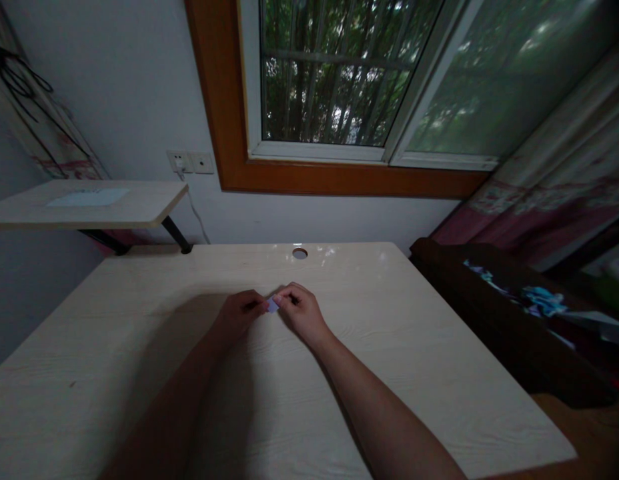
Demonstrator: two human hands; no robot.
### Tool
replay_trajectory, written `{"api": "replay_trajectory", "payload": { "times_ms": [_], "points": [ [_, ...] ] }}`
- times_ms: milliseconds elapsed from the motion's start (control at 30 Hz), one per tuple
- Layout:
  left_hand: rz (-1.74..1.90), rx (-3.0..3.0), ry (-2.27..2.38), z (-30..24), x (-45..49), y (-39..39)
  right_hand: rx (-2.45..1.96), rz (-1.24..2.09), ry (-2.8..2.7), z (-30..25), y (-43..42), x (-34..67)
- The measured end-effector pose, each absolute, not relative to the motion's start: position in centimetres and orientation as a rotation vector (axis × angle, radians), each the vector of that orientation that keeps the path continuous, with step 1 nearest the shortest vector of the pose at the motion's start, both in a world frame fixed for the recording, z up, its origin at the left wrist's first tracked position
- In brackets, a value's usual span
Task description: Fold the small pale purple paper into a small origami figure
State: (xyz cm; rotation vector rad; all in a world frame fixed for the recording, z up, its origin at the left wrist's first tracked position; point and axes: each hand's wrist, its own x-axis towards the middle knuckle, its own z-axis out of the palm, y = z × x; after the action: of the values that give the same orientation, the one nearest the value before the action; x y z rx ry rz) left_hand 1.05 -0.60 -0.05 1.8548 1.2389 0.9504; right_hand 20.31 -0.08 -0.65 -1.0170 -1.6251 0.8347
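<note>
A small, pale purple piece that looks like folded paper (273,305) is held between my two hands, near the middle of the desk. My left hand (239,312) pinches its left side between thumb and fingers. On the other side, my right hand (302,308) grips it with thumb and curled fingers. Much of the piece is covered by the fingertips, so its full shape cannot be made out. Both hands are just over the light wood desk top (389,373), and a shadow falls to the left of them.
A round cable hole (300,254) is near the desk's back edge. At the left stands a raised shelf (154,207) on black legs, with a pale sheet (89,197) on it. Wall sockets (189,162) and a window (334,87) are behind. Dark furniture (489,300) holding bluish items stands right.
</note>
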Motion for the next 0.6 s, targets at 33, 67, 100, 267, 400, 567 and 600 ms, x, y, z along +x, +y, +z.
{"api": "replay_trajectory", "payload": {
  "times_ms": [33, 67, 100, 267, 400, 567, 600],
  "points": [
    [0.953, 1.864, 1.237, -0.02, 1.08, -0.61, -1.012, 0.826, -1.647, -0.59, -0.09, 20.32],
    [0.957, 1.874, 1.234, 0.01, 1.10, -0.63, -1.009, 0.814, -1.668, -0.53, -0.12, 20.33],
    [0.964, 1.881, 1.232, 0.02, 1.11, -0.64, -1.006, 0.801, -1.688, -0.48, -0.14, 20.34],
    [0.995, 1.866, 1.271, 0.15, 1.02, -0.69, -1.025, 0.762, -1.719, -0.47, -0.22, 20.30],
    [1.023, 1.801, 1.329, 0.33, 0.94, -0.71, -1.029, 0.767, -1.727, -0.41, -0.31, 20.28],
    [1.035, 1.813, 1.312, 0.08, 0.96, -0.53, -0.996, 0.726, -1.767, -0.48, -0.25, 20.43],
    [1.032, 1.825, 1.305, -0.02, 0.98, -0.49, -0.994, 0.710, -1.780, -0.54, -0.20, 20.47]
  ]
}}
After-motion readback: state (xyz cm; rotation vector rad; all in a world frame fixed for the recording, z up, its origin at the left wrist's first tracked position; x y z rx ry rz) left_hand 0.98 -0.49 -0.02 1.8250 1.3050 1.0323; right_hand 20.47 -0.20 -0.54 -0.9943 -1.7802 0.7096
